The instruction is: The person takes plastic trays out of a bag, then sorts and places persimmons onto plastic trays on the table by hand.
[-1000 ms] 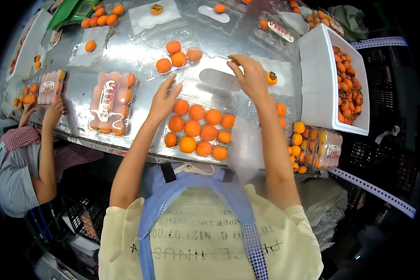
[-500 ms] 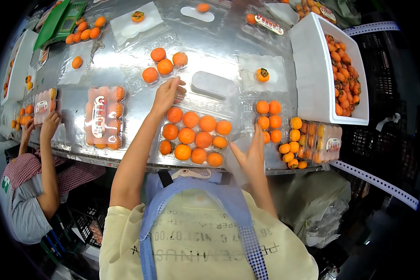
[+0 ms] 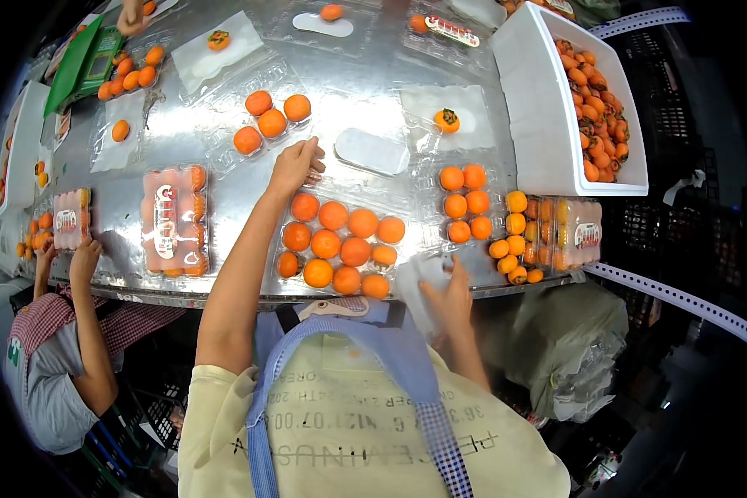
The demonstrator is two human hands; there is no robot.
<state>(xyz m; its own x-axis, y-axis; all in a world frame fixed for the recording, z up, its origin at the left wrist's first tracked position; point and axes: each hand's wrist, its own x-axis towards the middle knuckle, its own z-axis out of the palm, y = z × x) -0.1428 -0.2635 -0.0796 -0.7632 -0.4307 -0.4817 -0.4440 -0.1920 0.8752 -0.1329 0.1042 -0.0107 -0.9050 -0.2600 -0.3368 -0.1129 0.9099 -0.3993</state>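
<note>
On the worktop (image 3: 232, 199), near edge: a clear plastic tray (image 3: 297, 286) lies before the person, within easy reach of both arms.
Persimmons (image 3: 325, 244): twelve in the tray, in three rows of four, probably spaced so none presses hard on another.
Left hand (image 3: 297, 164): just beyond the tray's far side, fingers loosely curled; I cannot tell whether they pinch any clear plastic.
Right hand (image 3: 451, 299): just right of the tray's near corner, thumb and fingers closed around a translucent sheet (image 3: 415, 286), apparently pinched because it is limp; blur hides the exact grip.
Six persimmons (image 3: 455, 206): right of the tray, in two columns.
White foam box (image 3: 544, 124): beyond and right of the tray, tilted towards the worktop's side, likely keeping loose fruit handy.
Closed pack (image 3: 187, 217): left of the tray, labelled.
</note>
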